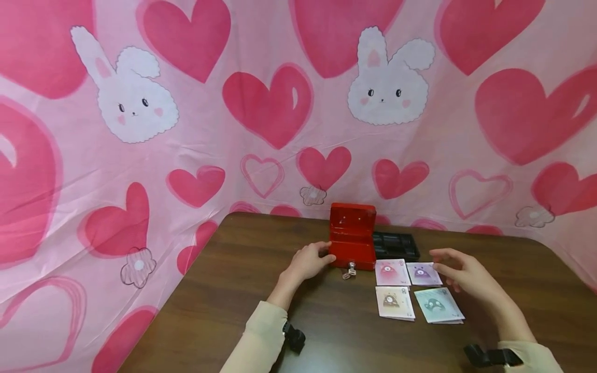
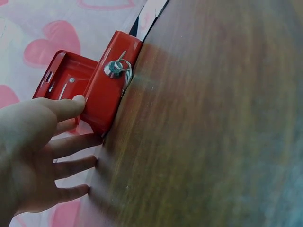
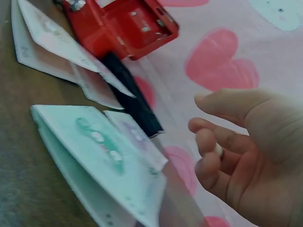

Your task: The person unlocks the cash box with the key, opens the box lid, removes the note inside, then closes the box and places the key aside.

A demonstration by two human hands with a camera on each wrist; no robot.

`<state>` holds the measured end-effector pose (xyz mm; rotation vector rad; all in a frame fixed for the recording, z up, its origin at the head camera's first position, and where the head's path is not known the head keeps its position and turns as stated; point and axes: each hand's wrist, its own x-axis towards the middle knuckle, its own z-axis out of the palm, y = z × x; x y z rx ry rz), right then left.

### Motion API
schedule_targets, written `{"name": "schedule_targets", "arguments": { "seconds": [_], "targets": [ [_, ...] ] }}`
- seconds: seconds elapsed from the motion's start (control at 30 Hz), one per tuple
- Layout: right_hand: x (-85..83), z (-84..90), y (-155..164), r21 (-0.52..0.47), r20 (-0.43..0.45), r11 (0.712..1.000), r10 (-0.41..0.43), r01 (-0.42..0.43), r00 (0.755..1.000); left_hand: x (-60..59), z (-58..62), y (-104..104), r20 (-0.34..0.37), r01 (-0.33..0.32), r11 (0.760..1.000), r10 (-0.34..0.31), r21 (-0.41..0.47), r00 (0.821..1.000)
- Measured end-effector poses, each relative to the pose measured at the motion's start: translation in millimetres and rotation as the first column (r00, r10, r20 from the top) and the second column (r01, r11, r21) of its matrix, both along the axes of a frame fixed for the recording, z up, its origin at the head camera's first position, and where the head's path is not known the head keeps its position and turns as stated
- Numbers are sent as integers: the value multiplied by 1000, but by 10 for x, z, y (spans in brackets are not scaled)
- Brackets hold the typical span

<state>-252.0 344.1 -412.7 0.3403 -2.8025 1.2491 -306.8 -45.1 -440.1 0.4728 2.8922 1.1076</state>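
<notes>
A small red cash box (image 1: 352,242) stands open near the far edge of the brown desk (image 1: 233,290), its lid upright and a key (image 1: 349,270) hanging from the lock on its front wall. The left hand (image 1: 308,260) rests against the box's left side; its grip is wide, with the fingers (image 2: 71,106) nearly straight and the thumb tip touching the box's corner, nothing clasped. Just to the right of the box, behind the cards, lies a black coin tray (image 1: 395,245). In front of the box and slightly to its right, four stacks of cards lie in a two-by-two block: a pink stack (image 1: 392,272) and a purple stack (image 1: 422,273) nearer the box, a beige stack (image 1: 394,302) and a green stack (image 1: 438,305) farther from it. The right hand (image 1: 464,274) hovers to the right of the box, just beside the purple stack, its grip loose, fingers (image 3: 213,146) gently curled and holding nothing. A pink cloth with hearts and rabbits (image 1: 280,103) hangs behind the box.
</notes>
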Motion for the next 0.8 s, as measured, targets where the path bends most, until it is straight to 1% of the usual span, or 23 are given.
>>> {"name": "schedule_targets", "arguments": {
  "seconds": [0.13,0.37,0.53,0.67,0.8],
  "targets": [
    [-39,-41,-19,33,0,999,-35,35,999,-3,-6,13,-8,2,1000,-2,-9,1000],
    [-135,-62,-64,81,3,995,-58,58,998,-3,-25,2,-4,-1,1000,1,-8,1000],
    [-234,-70,-102,128,-29,991,-47,50,998,-6,-37,15,-10,5,1000,-5,-7,1000],
    [-329,-58,-127,139,-61,990,-29,37,998,1,-24,27,-15,4,1000,-4,-12,1000],
    [-405,-56,-142,141,-57,990,-5,13,998,1,-12,21,-14,-5,1000,4,-15,1000]
  ]
}}
